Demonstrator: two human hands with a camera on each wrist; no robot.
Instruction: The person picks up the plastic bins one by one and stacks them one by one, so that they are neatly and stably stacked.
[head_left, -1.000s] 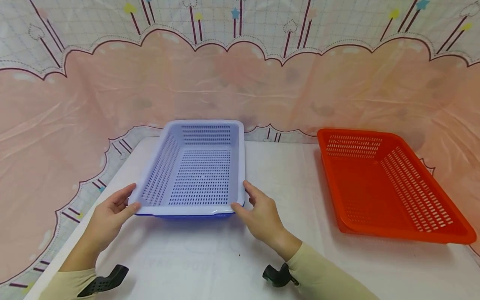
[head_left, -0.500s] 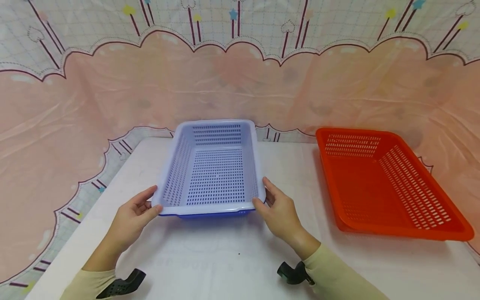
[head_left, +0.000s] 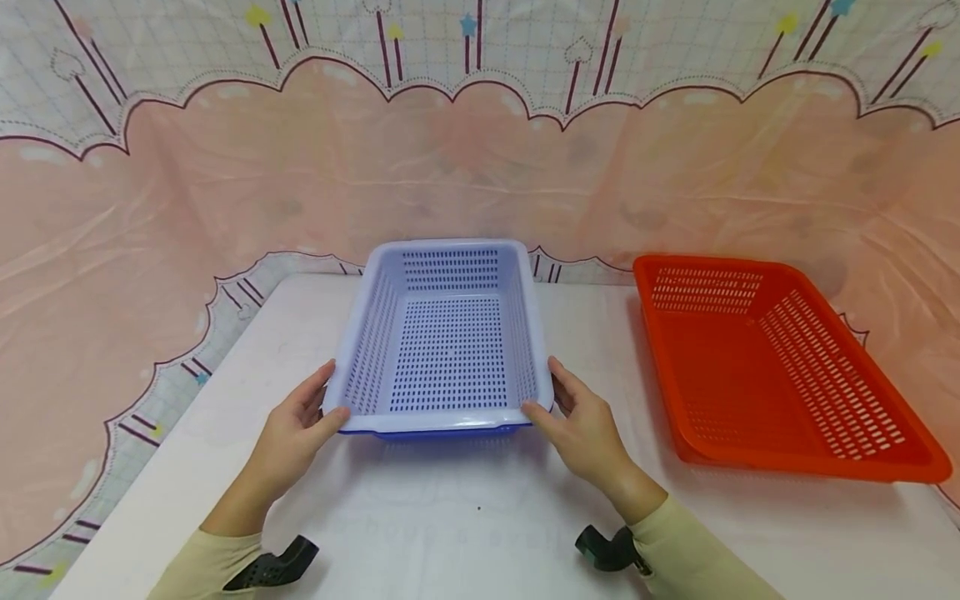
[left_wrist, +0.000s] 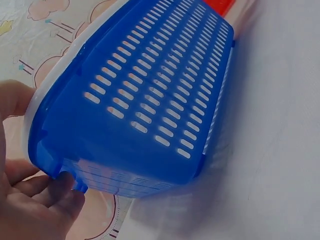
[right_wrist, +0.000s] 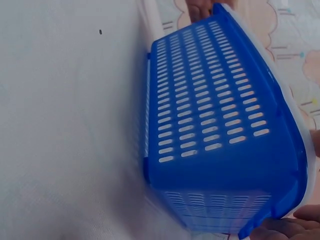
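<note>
Between the two hands is a rectangular lavender plastic basket (head_left: 450, 354) with slotted walls, nested in a deep blue basket (left_wrist: 150, 90). In the head view only a blue strip shows under the front rim; both wrist views show the blue slotted side. My left hand (head_left: 288, 437) grips the near left corner, thumb on the lavender rim, fingers curled under the edge in the left wrist view. At the near right corner my right hand (head_left: 588, 433) holds the rim the same way, its fingers partly out of the right wrist view. The nested pair stands close over the white table.
A red slotted basket (head_left: 750, 383) stands on the white table (head_left: 450, 525) at the right. Behind hangs a pink and white printed cloth (head_left: 450, 167). Black wrist devices (head_left: 273, 567) sit on both sleeves.
Both hands have moved to the right, carrying the nested lavender and blue baskets toward the red one. Their grip on the corners looks the same. The red basket has stayed in place.
</note>
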